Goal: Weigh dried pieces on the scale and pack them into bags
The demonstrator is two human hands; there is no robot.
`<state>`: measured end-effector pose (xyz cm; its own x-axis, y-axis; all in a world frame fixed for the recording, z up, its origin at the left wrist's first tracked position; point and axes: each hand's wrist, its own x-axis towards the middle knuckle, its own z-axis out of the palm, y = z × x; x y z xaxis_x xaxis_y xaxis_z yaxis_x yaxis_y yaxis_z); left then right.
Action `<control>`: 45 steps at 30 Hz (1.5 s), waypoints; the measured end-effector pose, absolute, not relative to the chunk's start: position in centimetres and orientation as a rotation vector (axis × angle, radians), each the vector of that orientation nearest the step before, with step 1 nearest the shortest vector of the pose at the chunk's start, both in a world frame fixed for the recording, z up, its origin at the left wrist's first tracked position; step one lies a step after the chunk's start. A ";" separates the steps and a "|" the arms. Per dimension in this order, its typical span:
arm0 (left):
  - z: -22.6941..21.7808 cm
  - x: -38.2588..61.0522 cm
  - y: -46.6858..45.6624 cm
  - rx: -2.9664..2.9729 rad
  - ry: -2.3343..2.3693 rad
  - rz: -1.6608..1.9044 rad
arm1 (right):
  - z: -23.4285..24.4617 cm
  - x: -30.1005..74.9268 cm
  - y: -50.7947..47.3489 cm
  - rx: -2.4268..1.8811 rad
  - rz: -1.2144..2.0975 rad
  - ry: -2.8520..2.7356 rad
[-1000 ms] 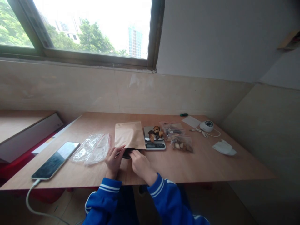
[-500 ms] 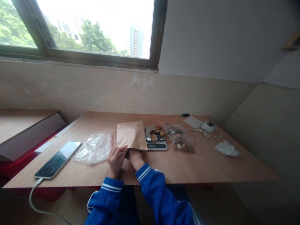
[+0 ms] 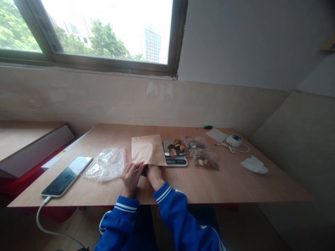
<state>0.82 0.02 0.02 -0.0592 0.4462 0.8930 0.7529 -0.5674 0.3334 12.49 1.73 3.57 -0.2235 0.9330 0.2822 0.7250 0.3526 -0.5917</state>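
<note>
A brown kraft paper bag [image 3: 148, 150] lies on the table with its mouth toward me. My left hand [image 3: 131, 176] pinches the near left edge of that mouth. Inside the opening is my right hand [image 3: 155, 174], sunk to about the wrist, its fingers hidden by the paper. Just right of the bag, a small digital kitchen scale [image 3: 175, 162] carries several brown dried pieces [image 3: 172, 152] on its plate. The bag's right edge overlaps the scale's left side slightly.
Zip bags of dried pieces [image 3: 205, 161] lie right of the scale. Clear plastic bags [image 3: 106, 165] and a phone [image 3: 66, 177] on a cable are at left. Farther right are a white dome camera [image 3: 233, 140], a crumpled tissue [image 3: 253, 165], a paper sheet [image 3: 216, 135] and a green-handled tool [image 3: 208, 127].
The whole view has shifted slightly. My left hand keeps its pinch on the bag's edge, and my right hand is still inside the bag.
</note>
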 end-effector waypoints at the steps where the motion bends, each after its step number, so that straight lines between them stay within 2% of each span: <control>1: 0.0 0.9 0.0 -1.963 -1.293 -1.663 | 3.6 12.7 1.1 -1.482 0.476 -2.045; 6: 0.3 1.0 -0.2 -1.947 -1.302 -1.699 | 3.2 13.0 -1.6 -1.605 0.395 -2.084; 14: 0.3 0.9 -0.2 -1.887 -1.365 -1.705 | 2.4 14.2 -3.5 -1.432 0.212 -2.000; 21: 0.6 1.0 -0.3 -1.916 -1.366 -1.713 | 2.1 15.9 -4.4 -1.271 0.320 -1.831; 27: 0.7 1.0 -0.3 -1.865 -1.345 -1.695 | 3.6 19.2 -5.8 -1.166 0.388 -1.713; 32: 0.7 0.9 -0.2 -1.887 -1.322 -1.694 | 5.3 23.5 -1.1 -1.268 0.109 -1.709; 39: 0.7 0.9 -0.1 -1.928 -1.285 -1.695 | 6.7 25.8 9.8 -1.607 -0.071 -1.970; 45: 0.5 0.9 -0.2 -1.937 -1.347 -1.690 | 5.7 25.5 11.9 -1.769 -0.198 -2.090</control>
